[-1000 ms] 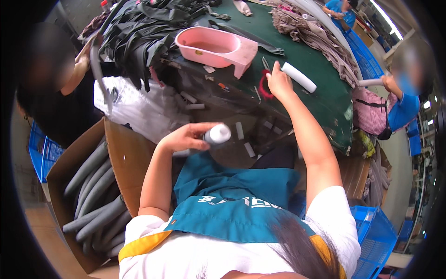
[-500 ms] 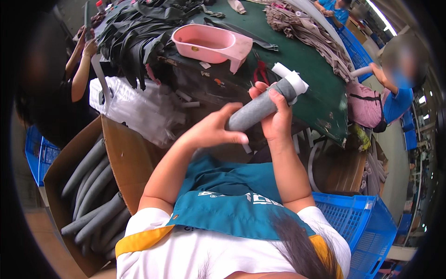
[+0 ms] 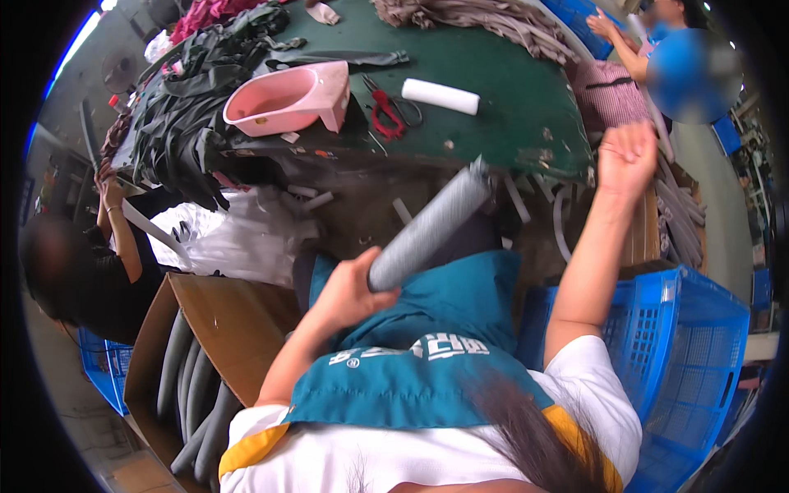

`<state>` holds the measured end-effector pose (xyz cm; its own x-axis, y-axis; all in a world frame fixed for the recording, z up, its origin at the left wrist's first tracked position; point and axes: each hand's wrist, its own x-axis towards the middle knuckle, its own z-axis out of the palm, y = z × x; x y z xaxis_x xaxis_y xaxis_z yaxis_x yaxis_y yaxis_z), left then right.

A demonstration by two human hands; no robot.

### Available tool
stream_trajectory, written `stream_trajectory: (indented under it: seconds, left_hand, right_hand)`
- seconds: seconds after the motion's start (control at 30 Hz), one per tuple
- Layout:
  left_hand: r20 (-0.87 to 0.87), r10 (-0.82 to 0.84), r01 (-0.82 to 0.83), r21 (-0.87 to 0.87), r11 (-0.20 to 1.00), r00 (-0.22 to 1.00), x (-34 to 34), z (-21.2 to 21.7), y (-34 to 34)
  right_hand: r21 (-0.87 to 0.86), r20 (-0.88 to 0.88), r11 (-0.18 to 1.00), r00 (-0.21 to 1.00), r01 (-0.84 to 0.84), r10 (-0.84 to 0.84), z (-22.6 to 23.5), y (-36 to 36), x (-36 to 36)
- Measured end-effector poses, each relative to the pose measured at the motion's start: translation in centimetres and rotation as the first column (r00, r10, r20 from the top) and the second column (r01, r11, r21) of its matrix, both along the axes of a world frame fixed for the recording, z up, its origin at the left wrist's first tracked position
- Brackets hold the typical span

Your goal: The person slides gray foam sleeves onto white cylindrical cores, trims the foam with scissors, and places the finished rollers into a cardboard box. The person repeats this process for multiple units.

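My left hand (image 3: 353, 292) is closed around the lower end of a grey fabric-looking tube (image 3: 431, 222). The tube slants up to the right, past the table's front edge, and its far end narrows to a ragged tip. Off to the right, my right hand (image 3: 629, 160) is raised with its fingers curled in, apart from the tube; whatever its palm may hold is hidden. On the green table (image 3: 509, 127) lie a white roll (image 3: 440, 96) and red-handled pliers or cutters (image 3: 386, 115), beside a pink plastic tub (image 3: 279, 94).
Dark grey fabric strips (image 3: 189, 123) and beige cloth (image 3: 477, 20) are heaped on the table. A cardboard box (image 3: 222, 320) of grey tubes stands at my left, a blue crate (image 3: 657, 329) at my right. Co-workers handle tubes on both sides; a checked bag (image 3: 608, 94) hangs at right.
My right hand has left the tube and swung out to the right. The folded grey layer and white piece at the tube's far end no longer show. My view has shifted.
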<state>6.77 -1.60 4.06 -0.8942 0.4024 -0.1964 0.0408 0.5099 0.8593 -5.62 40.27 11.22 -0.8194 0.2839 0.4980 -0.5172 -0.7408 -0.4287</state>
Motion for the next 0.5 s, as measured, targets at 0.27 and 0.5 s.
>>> stream_trajectory:
  seconds: [0.27, 0.5]
  left_hand:
    - [-0.008, -0.133, 0.132, -0.085, 0.988, 0.991, -1.5, 1.7, 1.2]
    - [-0.655, -0.054, -0.124, -0.223, 0.967, 0.754, -3.5, 1.4, 1.1]
  right_hand:
    - [0.748, 0.123, 0.662, 0.99, -0.047, -0.069, -4.4, -10.8, 6.4]
    - [0.692, 0.272, 0.713, 0.955, -0.109, -0.118, -4.4, -12.4, 6.6]
